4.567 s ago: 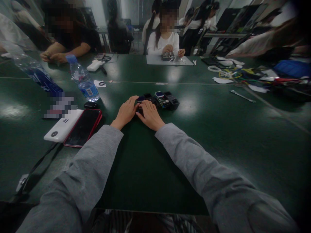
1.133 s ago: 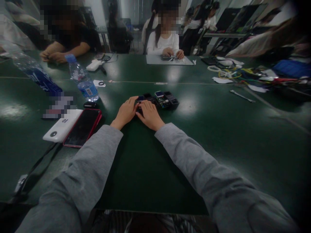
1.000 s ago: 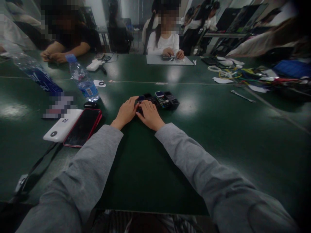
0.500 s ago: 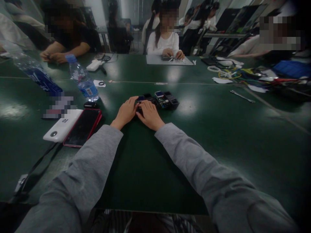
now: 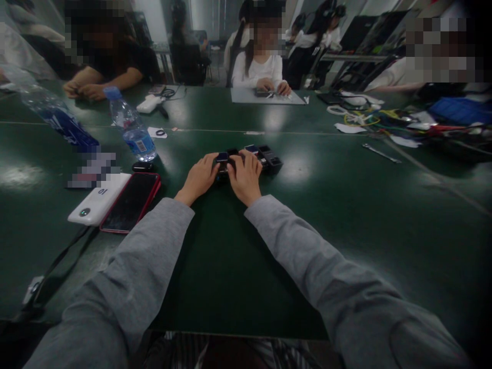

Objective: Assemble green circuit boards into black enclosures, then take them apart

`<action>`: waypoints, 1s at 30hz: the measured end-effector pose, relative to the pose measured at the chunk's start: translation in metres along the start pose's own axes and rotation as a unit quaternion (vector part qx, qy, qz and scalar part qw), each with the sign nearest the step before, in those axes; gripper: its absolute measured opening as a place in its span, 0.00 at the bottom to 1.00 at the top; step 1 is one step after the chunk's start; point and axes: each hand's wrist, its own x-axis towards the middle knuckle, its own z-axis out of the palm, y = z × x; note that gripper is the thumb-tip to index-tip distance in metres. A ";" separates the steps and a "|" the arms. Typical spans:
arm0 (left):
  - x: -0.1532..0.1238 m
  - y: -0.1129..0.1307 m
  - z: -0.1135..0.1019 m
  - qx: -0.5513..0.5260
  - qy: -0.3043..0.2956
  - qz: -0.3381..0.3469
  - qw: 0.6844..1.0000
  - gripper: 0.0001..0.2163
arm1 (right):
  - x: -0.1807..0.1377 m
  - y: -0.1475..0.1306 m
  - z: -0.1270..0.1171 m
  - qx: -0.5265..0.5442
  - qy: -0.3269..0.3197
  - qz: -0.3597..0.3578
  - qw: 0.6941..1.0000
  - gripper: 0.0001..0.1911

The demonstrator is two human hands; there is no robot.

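Note:
A black tray [image 5: 272,160] of small electronic modules, some with tiny screens, sits on the dark green table [image 5: 238,256] straight ahead. My right hand [image 5: 246,175] lies over the tray's near left part with its fingers stretched out and spread on the modules. Close beside it, my left hand [image 5: 200,177] rests flat on the table. Its fingertips touch a small blue-screened module [image 5: 222,157] at the tray's left end. Both arms wear grey sleeves. What is under my right palm is hidden.
Left of my hands lie a red-cased phone [image 5: 132,201], a white power bank [image 5: 99,205], a small black case [image 5: 143,166] and two water bottles [image 5: 130,128]. A wrench [image 5: 378,152] and tangled cables [image 5: 365,118] lie far right. Other people work at the far side.
My right hand has slid forward and right onto the tray, fingers now spread over the modules. My left hand has stayed where it was.

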 end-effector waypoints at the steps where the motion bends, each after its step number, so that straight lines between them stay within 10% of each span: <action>1: 0.000 0.000 0.000 0.002 -0.001 -0.001 1.000 0.18 | 0.000 0.002 0.002 -0.004 0.001 0.018 1.000 0.17; 14: 0.000 0.000 0.000 0.003 -0.002 -0.003 1.000 0.19 | 0.003 0.017 0.014 0.067 -0.017 0.016 0.997 0.22; 30: -0.001 0.002 -0.002 0.004 -0.003 -0.001 1.000 0.20 | 0.011 0.024 -0.003 0.077 0.117 0.080 0.987 0.20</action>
